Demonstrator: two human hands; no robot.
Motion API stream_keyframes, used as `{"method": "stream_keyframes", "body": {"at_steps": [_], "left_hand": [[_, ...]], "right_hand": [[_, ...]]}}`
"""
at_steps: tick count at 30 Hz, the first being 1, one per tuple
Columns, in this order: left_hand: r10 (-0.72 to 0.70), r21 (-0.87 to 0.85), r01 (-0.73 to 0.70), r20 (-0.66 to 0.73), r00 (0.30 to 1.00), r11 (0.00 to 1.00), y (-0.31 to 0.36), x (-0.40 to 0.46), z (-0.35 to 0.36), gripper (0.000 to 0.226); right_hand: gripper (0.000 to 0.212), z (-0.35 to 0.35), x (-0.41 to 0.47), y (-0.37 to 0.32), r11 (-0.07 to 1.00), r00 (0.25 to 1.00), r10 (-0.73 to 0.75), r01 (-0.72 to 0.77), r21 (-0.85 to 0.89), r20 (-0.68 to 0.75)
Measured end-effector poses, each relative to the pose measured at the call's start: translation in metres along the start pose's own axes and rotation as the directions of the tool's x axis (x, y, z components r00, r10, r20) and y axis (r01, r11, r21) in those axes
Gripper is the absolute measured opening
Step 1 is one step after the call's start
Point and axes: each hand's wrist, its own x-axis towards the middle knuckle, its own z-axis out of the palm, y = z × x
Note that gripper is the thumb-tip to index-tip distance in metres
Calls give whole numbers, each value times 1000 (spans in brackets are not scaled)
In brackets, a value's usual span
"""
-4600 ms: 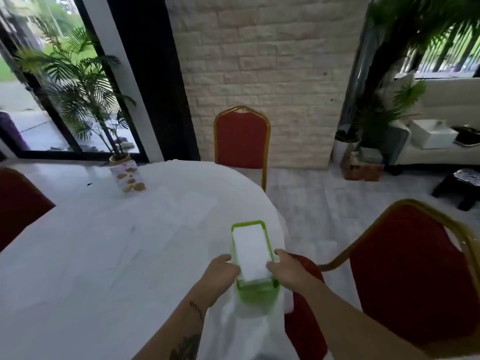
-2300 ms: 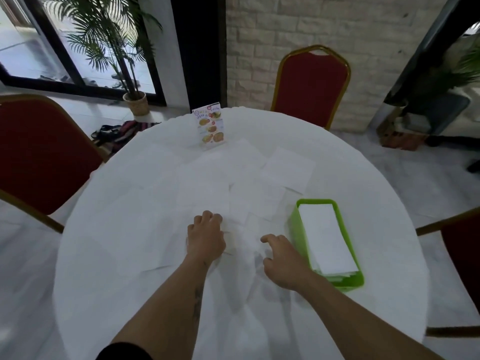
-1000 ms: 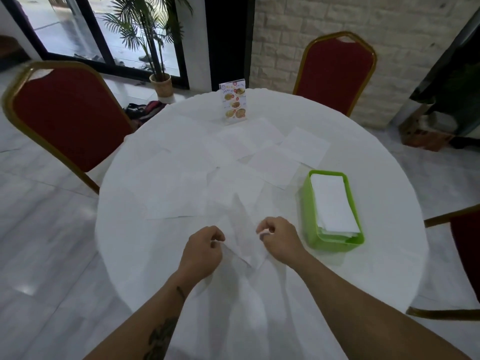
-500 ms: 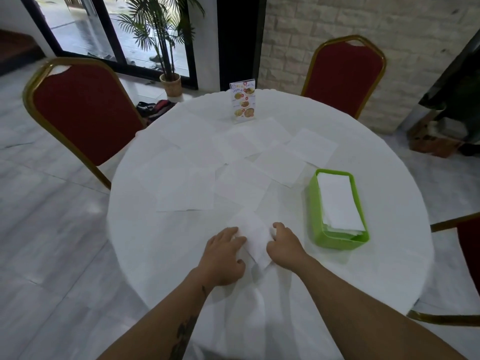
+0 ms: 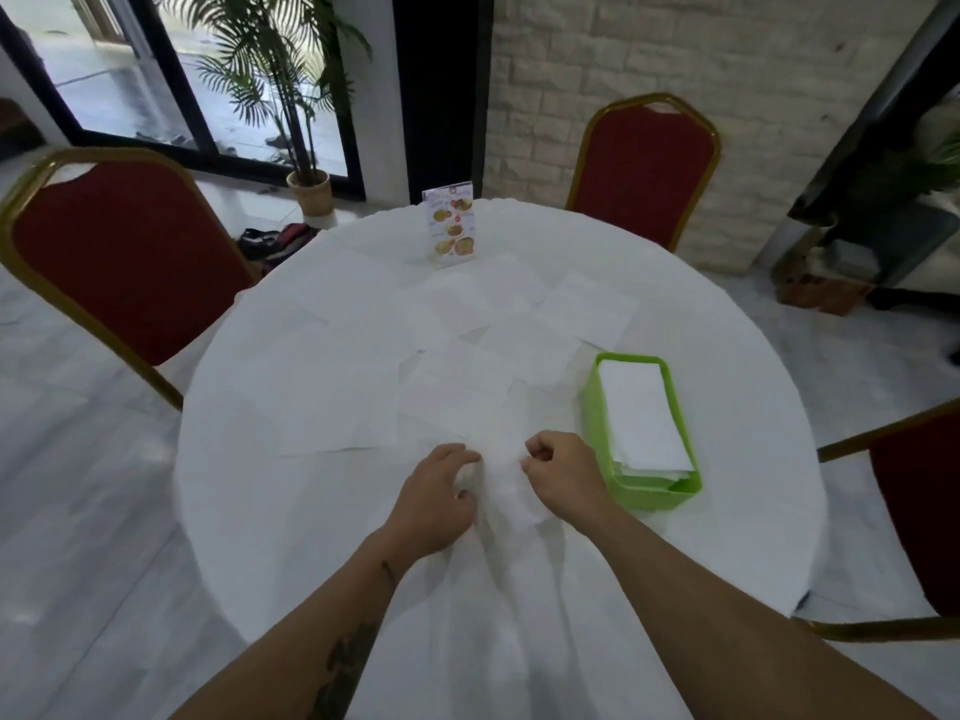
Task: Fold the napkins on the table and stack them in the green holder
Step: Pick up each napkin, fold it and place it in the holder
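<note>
Both hands work one white napkin [image 5: 501,478] at the near side of the round worktop [image 5: 727,537]. The left hand [image 5: 434,498] curls its fingers onto the napkin's left edge; the right hand [image 5: 563,472] pinches the right edge, though the white-on-white view makes the exact grip hard to read. The green holder [image 5: 589,407] sits just right of the right hand, holding a stack of folded napkins [image 5: 641,413]. Loose napkins [image 5: 337,402] lie spread across the middle, leaving bare cloth towards the worktop's left and near rims.
</note>
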Motion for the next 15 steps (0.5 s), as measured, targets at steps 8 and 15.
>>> {"method": "stream_keyframes", "body": {"at_steps": [8, 15], "left_hand": [[125, -183, -141, -100, 987, 973, 89, 59, -1, 44], [182, -59, -175, 143, 973, 983, 116, 64, 33, 52]], "right_hand": [[11, -109, 27, 2, 995, 955, 1, 29, 97, -295], [6, -138, 43, 50, 960, 917, 271, -280, 14, -292]]}}
